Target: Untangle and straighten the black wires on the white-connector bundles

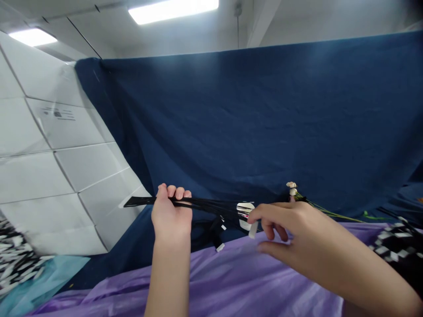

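Note:
My left hand (172, 213) is closed around a bundle of thin black cords (208, 204), held level in front of the blue cloth. The bundle's gathered black end sticks out to the left of that hand, and its strands fan slightly toward the right. A pale oval piece (245, 215) shows behind the strands at their right end. My right hand (287, 222) hovers there with thumb and fingers apart. Its index fingertip is close to a small white tag (253, 230); whether they touch I cannot tell. Another white tag (220, 248) hangs below the cords.
A dark blue cloth (264, 119) hangs across the back. Stacked white boxes (79, 171) rise at left. Purple sheeting (251, 277) spreads below. Black-and-white piles lie at the left (13, 259) and right (396, 242). Pale round tips (292, 189) with green stems are behind my right hand.

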Demonstrator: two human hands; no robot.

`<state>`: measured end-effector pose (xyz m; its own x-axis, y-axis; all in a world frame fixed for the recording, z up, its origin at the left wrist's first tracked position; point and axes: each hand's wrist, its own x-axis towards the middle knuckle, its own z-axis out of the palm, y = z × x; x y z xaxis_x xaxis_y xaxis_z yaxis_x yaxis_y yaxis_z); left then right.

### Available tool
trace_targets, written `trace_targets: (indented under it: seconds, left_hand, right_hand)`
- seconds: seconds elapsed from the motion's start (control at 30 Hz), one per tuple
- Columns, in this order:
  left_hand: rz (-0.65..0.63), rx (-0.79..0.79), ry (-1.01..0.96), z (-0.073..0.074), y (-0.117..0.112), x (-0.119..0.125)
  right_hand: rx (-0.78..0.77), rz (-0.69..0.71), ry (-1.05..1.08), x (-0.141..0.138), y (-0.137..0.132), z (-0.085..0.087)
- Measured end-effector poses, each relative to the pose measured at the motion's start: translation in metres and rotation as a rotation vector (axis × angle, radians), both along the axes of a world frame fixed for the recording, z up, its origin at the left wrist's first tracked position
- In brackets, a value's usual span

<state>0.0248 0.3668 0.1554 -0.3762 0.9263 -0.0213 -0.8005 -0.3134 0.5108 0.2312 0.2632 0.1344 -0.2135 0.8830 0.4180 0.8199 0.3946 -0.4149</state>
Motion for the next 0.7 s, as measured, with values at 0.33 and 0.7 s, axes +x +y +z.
trace_targets:
  seconds: [0.33, 0.7]
  left_hand:
    - [-0.055, 0.085, 0.242, 0.005, -0.017, 0.006]
    - [-0.373, 0.2, 0.871, -0.004, -0.027, 0.014]
  right_hand:
    - [0.18, 0.073, 0.235, 0.018, 0.017, 0.007]
    - [0.359, -0.152, 0.926, 0.043, 0.056, -0.005]
